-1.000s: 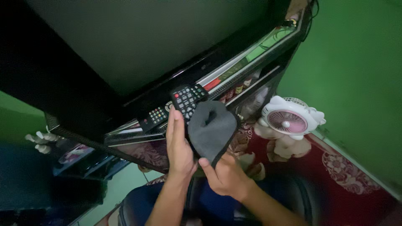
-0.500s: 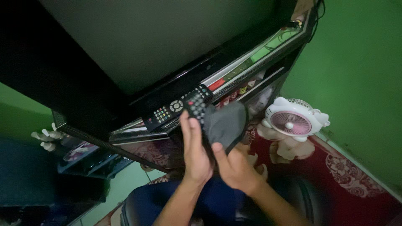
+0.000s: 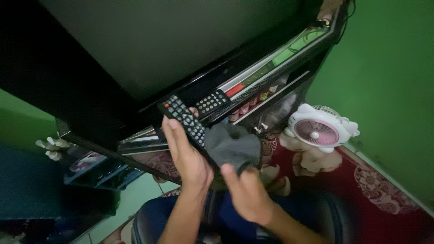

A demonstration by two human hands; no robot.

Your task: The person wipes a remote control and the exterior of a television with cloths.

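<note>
Below the television [image 3: 149, 49], the left hand [image 3: 187, 156] is curled around a black remote [image 3: 183, 121], gripping its lower half while the button end juts up toward the screen. The right hand [image 3: 246, 192] is closed on a grey cloth [image 3: 233, 145], pressing it against the remote just beside the left fingers. A second remote [image 3: 211, 101] lies on the stand [image 3: 271, 63] under the television. With only one end gripped, a hard wipe could likely twist the remote loose, or the cloth could press buttons.
</note>
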